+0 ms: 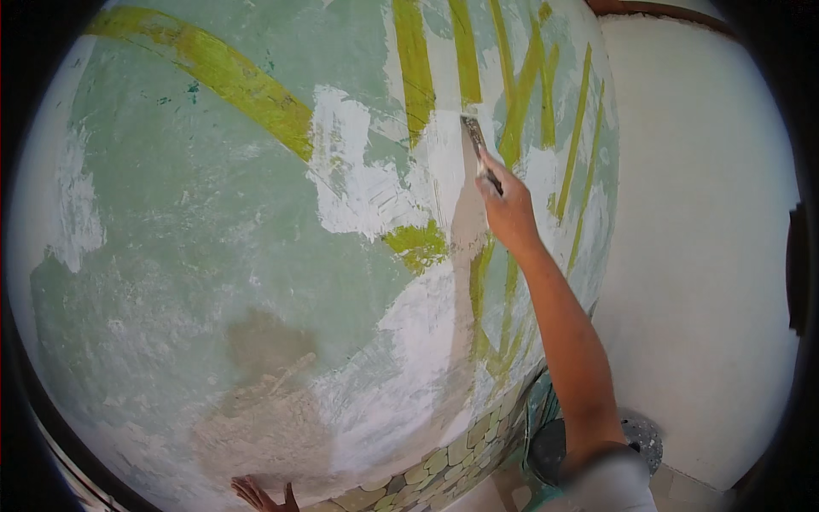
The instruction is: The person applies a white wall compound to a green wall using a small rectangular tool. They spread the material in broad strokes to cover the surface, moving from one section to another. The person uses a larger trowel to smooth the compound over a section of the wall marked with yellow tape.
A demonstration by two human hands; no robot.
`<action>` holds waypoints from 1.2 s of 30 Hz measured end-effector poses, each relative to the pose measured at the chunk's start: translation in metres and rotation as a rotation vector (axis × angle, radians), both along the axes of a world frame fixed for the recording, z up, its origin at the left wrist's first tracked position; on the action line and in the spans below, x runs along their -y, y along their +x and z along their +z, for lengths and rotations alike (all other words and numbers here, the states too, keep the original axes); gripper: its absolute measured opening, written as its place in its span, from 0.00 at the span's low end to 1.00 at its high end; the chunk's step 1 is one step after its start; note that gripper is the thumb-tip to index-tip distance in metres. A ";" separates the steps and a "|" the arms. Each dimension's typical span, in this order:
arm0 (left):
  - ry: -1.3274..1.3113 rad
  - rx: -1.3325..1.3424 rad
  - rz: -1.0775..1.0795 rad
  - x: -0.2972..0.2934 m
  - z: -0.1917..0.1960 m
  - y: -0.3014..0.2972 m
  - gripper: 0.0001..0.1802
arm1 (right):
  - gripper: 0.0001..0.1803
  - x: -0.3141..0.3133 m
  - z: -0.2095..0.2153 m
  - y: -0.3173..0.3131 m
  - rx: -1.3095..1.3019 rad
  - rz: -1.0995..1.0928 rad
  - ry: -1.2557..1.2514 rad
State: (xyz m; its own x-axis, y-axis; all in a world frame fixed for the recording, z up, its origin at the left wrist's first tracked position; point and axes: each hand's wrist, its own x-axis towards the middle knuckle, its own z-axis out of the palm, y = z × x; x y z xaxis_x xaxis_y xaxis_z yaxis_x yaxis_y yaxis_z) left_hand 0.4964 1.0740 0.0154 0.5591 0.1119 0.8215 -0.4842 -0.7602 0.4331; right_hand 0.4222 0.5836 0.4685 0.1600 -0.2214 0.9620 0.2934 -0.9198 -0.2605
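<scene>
My right hand (509,209) is closed round the handle of a paintbrush (473,132), and my arm is stretched up from the lower right. The bristle end touches a white-painted patch of the pale green wall (213,196), just below the yellow-green stripes (465,51). Low in the picture, my left hand (266,495) shows only in part, its fingers spread beside the wall's lower part; I cannot tell whether it touches the surface. Rough white paint patches (363,183) lie left of the brush, with a small yellow-green patch (418,246) beneath.
A stone-patterned band (426,469) runs along the wall's foot. At lower right stand a dark bucket (546,448) and a grey, paint-speckled container (644,435), both partly behind my arm. A plain white wall (699,213) meets the green one at the right.
</scene>
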 end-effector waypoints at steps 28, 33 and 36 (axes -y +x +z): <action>0.028 0.173 -0.348 0.322 0.133 -0.070 0.34 | 0.30 0.118 -0.726 -0.432 -0.129 -0.601 1.470; 0.079 0.194 -0.342 0.386 0.146 -0.077 0.37 | 0.31 0.168 -0.611 -0.431 -0.053 -0.353 1.559; 0.066 0.158 -0.303 0.408 0.150 -0.079 0.38 | 0.31 0.193 -0.627 -0.431 -0.121 -0.396 1.198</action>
State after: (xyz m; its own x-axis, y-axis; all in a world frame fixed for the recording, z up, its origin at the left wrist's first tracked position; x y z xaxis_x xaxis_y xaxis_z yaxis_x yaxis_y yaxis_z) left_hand 0.4174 0.6665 0.1653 0.4241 -0.0959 0.9005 -0.7493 -0.5956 0.2895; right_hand -0.0083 0.3910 -0.1581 -0.0438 -0.9930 0.1098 -0.0311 -0.1085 -0.9936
